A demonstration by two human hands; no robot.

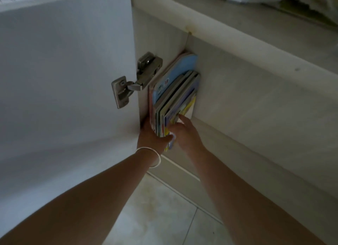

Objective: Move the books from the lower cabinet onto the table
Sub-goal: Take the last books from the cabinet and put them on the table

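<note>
The books (172,98) stand on edge in the lower cabinet (237,91), against its left wall by the open door (64,71). Judged stiff, glossy, prone to fanning: clamp both outer covers low. Your left hand (152,135) cups the near bottom corner; your right hand (184,133) presses the outer cover, fingers extended.

Both hands are reaching into the open cabinet (228,91), where a row of books (173,98) is standing on edge against the left wall beside the door (64,71) and its hinge (135,80). The left hand (153,135), a bangle (151,157) on its wrist, is gripping the near end of the books from the left. The right hand (184,135) is pressing on them from the right, one finger lying along the outer cover, above the tiled floor (164,217).
</note>
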